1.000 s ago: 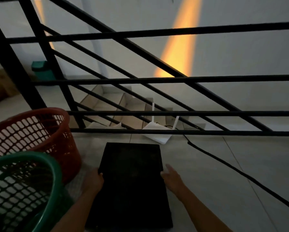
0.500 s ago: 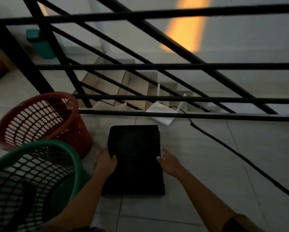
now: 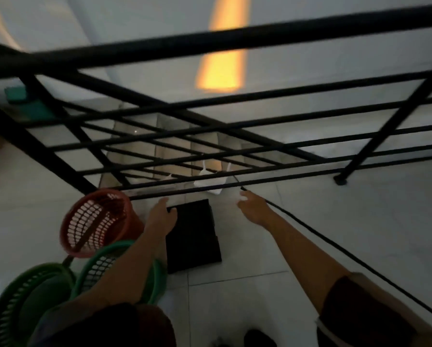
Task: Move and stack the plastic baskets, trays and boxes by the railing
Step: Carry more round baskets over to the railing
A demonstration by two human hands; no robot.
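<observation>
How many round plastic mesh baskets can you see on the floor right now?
3. A red round plastic mesh basket by the railing; a green one nearer, under the left forearm; another green one at lower left, partly cut off.

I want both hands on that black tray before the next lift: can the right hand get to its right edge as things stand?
Probably yes. The right hand hangs open just right of the black tray, with only bare floor between them. The black cable runs farther right, out of the way.

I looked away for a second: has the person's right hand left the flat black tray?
Yes. The right hand has lifted off the flat black tray and gone forward and right, toward the black metal railing's bottom bar.
</observation>
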